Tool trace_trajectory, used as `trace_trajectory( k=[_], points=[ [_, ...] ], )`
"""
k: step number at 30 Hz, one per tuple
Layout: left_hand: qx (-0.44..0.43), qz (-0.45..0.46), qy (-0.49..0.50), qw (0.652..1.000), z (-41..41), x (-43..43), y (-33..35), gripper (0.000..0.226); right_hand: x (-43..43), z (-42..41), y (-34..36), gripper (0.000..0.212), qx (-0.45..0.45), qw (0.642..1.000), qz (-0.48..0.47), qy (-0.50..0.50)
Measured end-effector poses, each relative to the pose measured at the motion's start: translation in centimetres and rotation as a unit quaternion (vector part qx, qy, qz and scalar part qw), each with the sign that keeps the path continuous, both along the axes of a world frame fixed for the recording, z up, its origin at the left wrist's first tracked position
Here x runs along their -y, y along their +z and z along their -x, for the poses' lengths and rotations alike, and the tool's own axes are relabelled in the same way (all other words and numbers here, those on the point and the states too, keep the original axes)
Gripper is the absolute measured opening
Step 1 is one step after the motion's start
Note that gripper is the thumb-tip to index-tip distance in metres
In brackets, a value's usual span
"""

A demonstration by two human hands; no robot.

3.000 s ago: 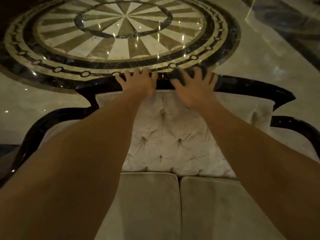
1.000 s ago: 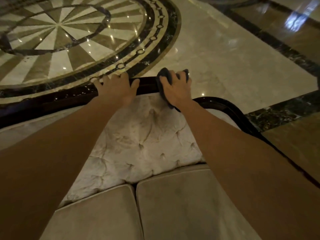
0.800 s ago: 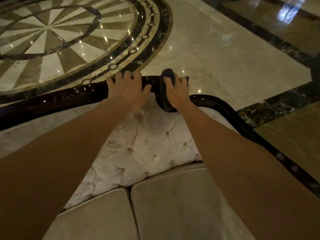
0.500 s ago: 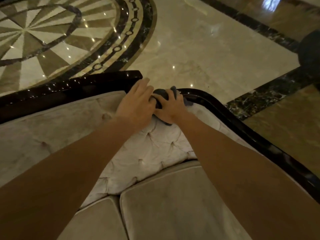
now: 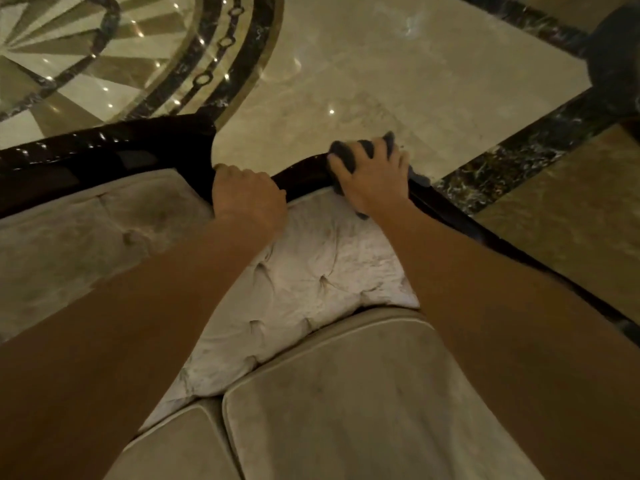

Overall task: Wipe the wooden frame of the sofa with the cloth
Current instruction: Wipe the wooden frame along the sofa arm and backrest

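The sofa's glossy dark wooden frame [image 5: 104, 147] runs along the top of the backrest, dips at a notch, then curves down to the right. My right hand [image 5: 375, 176] presses a dark grey cloth [image 5: 349, 154] onto the lower curved part of the frame, fingers spread over the cloth. My left hand [image 5: 247, 197] grips the frame at the notch, fingers curled over its edge. Both forearms reach forward over the tufted pale backrest [image 5: 322, 268].
Two beige seat cushions [image 5: 363, 403] lie below my arms. Behind the sofa is polished marble floor [image 5: 398, 74] with a round patterned inlay [image 5: 104, 53] at the upper left and dark border strips at the right. A dark round object [image 5: 616, 57] stands at the far right.
My right hand slid the cloth rightward and down along the frame, from the top rail past the notch onto the lower curve. My left hand followed and now grips the frame at the notch.
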State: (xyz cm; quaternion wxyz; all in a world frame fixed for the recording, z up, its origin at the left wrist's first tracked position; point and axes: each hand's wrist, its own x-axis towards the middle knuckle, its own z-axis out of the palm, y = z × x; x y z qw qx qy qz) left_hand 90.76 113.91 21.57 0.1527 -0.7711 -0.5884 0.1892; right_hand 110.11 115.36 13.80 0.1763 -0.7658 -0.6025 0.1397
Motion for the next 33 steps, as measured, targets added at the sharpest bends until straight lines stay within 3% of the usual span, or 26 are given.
trace_trajectory(
  k=[4, 9, 13, 17, 21, 24, 27, 29, 33],
  points=[
    [0.103, 0.003, 0.033, 0.994, -2.1, -0.7, -2.2, 0.063, 0.9, -2.4, -0.4, 0.084, -0.075, 0.994, 0.049, -0.061],
    [0.204, 0.007, 0.050, 0.978, -7.1, -2.4, -4.1, 0.063, 0.9, -2.6, -1.9, 0.076, -0.065, 0.995, -0.012, -0.073],
    [0.181, 0.003, -0.009, 0.983, -12.2, -2.8, -5.2, 0.059, 3.5, -6.7, -4.3, 0.073, -0.057, 0.995, -0.008, -0.079],
    [0.153, 0.029, -0.104, 0.982, -16.9, -1.4, -6.7, 0.059, 13.1, -14.5, -7.5, 0.076, 0.072, 0.985, 0.077, -0.134],
    [0.108, 0.091, -0.198, 0.970, -21.8, 2.0, -8.1, 0.060, 17.0, -16.4, -8.0, 0.071, 0.096, 0.967, 0.133, -0.194],
    [0.105, 0.135, -0.212, 0.962, -24.6, 4.2, -9.1, 0.057, 16.3, -13.7, -8.5, 0.067, 0.066, 0.973, 0.124, -0.185],
    [0.112, 0.138, -0.221, 0.959, -25.7, 6.1, -10.5, 0.057, 20.4, -15.3, -8.9, 0.062, 0.121, 0.984, 0.090, -0.099],
    [0.110, 0.140, -0.218, 0.959, -26.0, 7.2, -11.3, 0.057, 23.7, -17.6, -8.8, 0.060, 0.151, 0.979, 0.080, -0.113],
    [0.138, 0.162, -0.215, 0.953, -27.0, 9.6, -11.7, 0.061, 28.6, -18.5, -7.8, 0.064, 0.126, 0.967, 0.091, -0.201]
  ],
)
